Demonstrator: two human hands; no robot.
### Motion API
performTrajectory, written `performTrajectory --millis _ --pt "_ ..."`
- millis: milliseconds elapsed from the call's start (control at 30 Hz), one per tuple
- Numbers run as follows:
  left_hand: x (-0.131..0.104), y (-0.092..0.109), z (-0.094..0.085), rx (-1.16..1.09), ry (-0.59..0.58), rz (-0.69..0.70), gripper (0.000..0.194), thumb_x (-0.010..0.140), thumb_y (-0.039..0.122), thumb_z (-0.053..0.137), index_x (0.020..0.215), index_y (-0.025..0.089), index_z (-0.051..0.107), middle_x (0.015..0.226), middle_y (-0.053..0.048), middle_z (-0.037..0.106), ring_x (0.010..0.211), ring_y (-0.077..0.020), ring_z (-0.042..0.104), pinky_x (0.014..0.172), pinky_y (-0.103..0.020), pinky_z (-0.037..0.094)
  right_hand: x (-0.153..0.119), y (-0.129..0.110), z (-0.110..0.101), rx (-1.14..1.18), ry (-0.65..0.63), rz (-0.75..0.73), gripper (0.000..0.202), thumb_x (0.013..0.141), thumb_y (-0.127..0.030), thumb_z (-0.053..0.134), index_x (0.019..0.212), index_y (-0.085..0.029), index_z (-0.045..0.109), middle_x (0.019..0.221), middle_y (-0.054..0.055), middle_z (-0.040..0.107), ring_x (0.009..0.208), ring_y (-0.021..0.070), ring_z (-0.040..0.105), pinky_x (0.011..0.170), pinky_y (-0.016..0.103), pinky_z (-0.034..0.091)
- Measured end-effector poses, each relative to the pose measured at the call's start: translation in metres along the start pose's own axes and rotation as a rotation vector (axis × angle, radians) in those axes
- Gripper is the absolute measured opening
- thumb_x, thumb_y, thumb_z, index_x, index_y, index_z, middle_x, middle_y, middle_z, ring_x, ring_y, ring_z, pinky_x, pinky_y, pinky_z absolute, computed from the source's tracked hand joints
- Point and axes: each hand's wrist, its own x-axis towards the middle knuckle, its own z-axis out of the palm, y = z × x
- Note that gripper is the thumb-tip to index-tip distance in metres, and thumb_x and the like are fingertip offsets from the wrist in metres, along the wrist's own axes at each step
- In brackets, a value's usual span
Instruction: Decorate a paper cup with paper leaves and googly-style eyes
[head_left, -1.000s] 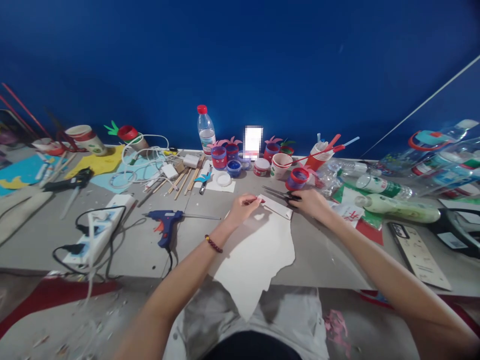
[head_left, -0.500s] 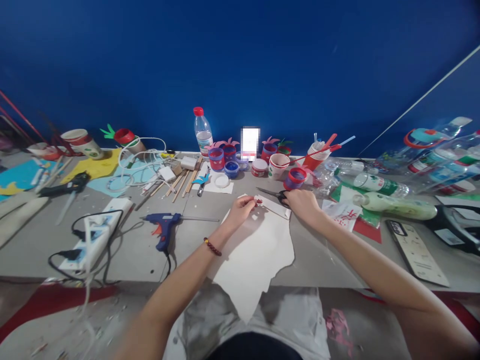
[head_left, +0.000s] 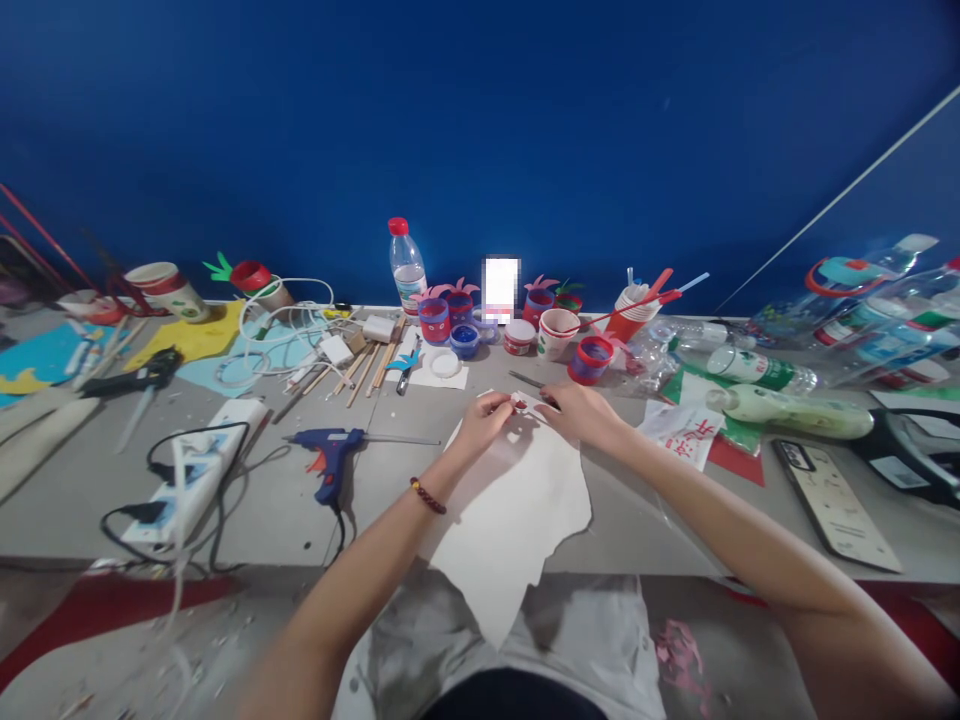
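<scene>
Lying left of the hands, a blue plastic glue gun with an orange trigger [head_left: 334, 450] rested on the grey desk [head_left: 622, 530]. Next, the left hand [head_left: 486, 422] pinched a tiny red-and-white piece [head_left: 518, 404] between thumb and fingers, over the far end of a white, ragged-edged paper sheet [head_left: 510, 510]. That sheet's long axis ran toward the person, its point overhanging the desk's near edge. Just beyond the piece, a slim grey scissor blade [head_left: 526, 379] pointed left and slightly away, nearer the right hand [head_left: 586, 412], whose curled fingers hid its handles; I couldn't tell whether they gripped.
</scene>
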Motion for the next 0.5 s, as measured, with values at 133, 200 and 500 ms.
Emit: performTrajectory --millis 133,200,500 --pt "-0.001 -0.001 0.000 -0.005 -0.029 0.026 0.021 0.078 0.031 0.059 0.073 0.016 0.072 0.068 -0.002 0.064 0.064 -0.0115 0.052 0.061 -0.023 0.041 0.002 -0.008 -0.008 0.069 -0.091 0.095 0.031 0.084 -0.043 0.056 0.100 -0.018 0.066 0.095 0.009 0.069 0.084 0.0220 0.062 0.061 0.027 0.037" --pt "-0.001 0.000 0.000 -0.014 -0.032 0.027 0.024 0.079 0.035 0.059 0.073 0.016 0.072 0.069 -0.003 0.063 0.064 -0.0116 0.052 0.061 -0.023 0.041 0.000 -0.010 -0.019 0.130 -0.141 0.113 0.032 0.081 -0.043 0.058 0.099 -0.018 0.065 0.093 0.007 0.068 0.082 0.0213 0.061 0.062 0.027 0.038" --pt "0.003 0.006 -0.014 -0.179 0.363 0.246 0.019 0.082 0.032 0.055 0.069 0.018 0.060 0.069 -0.001 0.056 0.064 -0.0107 0.050 0.063 -0.024 0.043 -0.032 0.008 -0.096 0.539 -0.369 0.009 0.030 0.078 -0.042 0.062 0.094 -0.017 0.066 0.089 0.007 0.067 0.078 0.0202 0.060 0.062 0.026 0.044"
